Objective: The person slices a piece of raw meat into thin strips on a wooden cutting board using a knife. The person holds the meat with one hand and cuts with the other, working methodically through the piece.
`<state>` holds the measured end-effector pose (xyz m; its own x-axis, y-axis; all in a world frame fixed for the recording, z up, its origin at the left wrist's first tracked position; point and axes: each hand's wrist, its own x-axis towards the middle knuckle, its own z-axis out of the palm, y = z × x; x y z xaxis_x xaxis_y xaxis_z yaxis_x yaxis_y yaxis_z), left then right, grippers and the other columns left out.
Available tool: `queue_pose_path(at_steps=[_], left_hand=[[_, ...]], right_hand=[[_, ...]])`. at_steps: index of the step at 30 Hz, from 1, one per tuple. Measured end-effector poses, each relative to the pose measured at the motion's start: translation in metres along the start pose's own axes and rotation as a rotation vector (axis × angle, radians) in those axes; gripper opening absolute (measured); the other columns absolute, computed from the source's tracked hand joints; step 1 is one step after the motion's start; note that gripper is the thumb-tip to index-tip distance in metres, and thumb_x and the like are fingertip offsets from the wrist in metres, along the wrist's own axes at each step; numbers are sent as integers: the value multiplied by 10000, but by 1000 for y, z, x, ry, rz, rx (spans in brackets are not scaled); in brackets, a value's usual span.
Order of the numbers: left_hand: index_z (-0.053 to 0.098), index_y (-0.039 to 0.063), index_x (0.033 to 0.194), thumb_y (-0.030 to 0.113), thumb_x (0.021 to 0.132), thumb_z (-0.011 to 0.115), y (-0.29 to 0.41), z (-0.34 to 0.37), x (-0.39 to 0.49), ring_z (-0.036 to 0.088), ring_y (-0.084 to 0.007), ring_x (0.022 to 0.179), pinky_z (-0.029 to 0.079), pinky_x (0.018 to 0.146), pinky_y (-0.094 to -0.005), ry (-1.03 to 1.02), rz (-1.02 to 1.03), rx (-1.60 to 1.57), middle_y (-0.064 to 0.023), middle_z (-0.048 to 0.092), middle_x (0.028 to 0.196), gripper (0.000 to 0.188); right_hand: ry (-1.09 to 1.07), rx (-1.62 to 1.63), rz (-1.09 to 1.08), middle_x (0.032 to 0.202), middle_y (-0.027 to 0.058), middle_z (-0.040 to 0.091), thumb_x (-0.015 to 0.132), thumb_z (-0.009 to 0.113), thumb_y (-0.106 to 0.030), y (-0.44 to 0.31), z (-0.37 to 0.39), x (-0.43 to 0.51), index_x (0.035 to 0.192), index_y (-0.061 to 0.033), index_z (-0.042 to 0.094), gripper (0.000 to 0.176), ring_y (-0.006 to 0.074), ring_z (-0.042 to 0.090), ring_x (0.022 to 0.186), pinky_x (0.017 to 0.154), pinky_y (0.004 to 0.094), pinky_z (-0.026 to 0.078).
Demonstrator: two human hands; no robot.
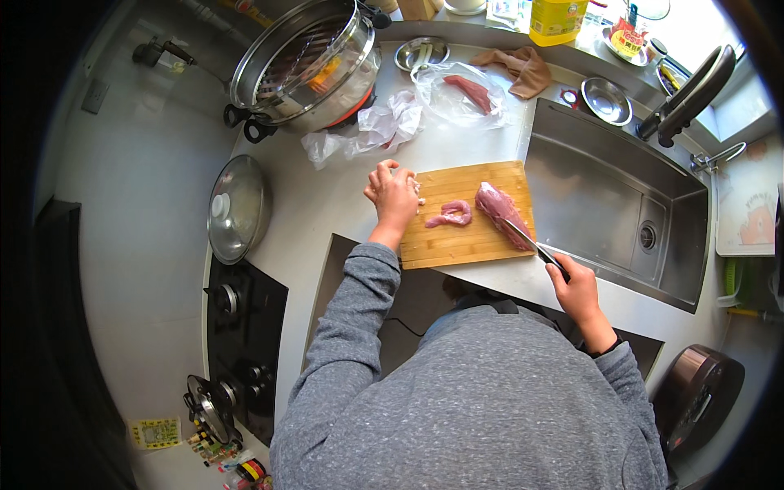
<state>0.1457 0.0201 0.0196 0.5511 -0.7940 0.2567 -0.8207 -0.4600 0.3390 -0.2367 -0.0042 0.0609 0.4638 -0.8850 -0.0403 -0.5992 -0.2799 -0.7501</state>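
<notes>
A bamboo cutting board (pixel 453 245) lies on the counter before me. My left hand (pixel 393 193) is at its upper left edge, fingers curled by small whitish scraps (pixel 419 191); whether it grips any of them is unclear. My right hand (pixel 574 286) is closed around the dark handle of a kitchen knife (pixel 525 236), whose blade rests on or against a larger piece of raw meat (pixel 497 207) on the board's right side. A curled strip of raw meat (pixel 452 214) lies mid-board. Beyond the board, another raw piece (pixel 470 92) sits on a clear plastic bag (pixel 432 101).
A stainless sink (pixel 588 184) with a dark faucet (pixel 692 98) adjoins the board's right. Crumpled plastic (pixel 383 128) and a large steel steamer pot (pixel 306 73) stand upper left. A glass lid (pixel 236 208) and black gas hob (pixel 245 343) are left. A small steel bowl (pixel 606 101) sits behind the sink.
</notes>
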Motion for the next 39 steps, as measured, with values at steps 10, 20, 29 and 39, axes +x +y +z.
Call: queue_pose_path(at_steps=[10, 20, 29, 39], left_hand=[[717, 142, 836, 246, 767, 787, 7, -2, -1, 374, -298, 1262, 259, 1041, -502, -83, -106, 69, -71, 468, 1320, 143], [733, 155, 797, 183, 753, 763, 2, 10, 0, 399, -287, 1218, 270, 1023, -485, -3, -126, 104, -50, 495, 1262, 60], [754, 161, 849, 164, 761, 741, -7, 5, -12, 409, -292, 1199, 284, 996, -488, 42, -111, 44, -47, 510, 1228, 89], [679, 127, 751, 184, 751, 759, -3, -5, -11, 430, -291, 1135, 317, 943, -482, 66, -165, 25, -49, 496, 1126, 98]], right_hand=[[51, 5, -13, 798, 167, 690, 889, 712, -215, 7, -5, -2, 1040, -39, 696, 233, 312, 666, 666, 609, 372, 510], [51, 7, -28, 800, 168, 694, 887, 711, -208, 4, -9, 1, 1041, -26, 695, 239, 303, 674, 672, 618, 364, 516], [88, -25, -133, 702, 151, 640, 899, 698, -175, 3, -4, 12, 1034, -7, 683, 216, 242, 602, 580, 567, 333, 468], [58, -17, -141, 701, 159, 637, 899, 701, -184, -6, 0, 16, 1035, -7, 685, 224, 249, 606, 579, 567, 336, 472]])
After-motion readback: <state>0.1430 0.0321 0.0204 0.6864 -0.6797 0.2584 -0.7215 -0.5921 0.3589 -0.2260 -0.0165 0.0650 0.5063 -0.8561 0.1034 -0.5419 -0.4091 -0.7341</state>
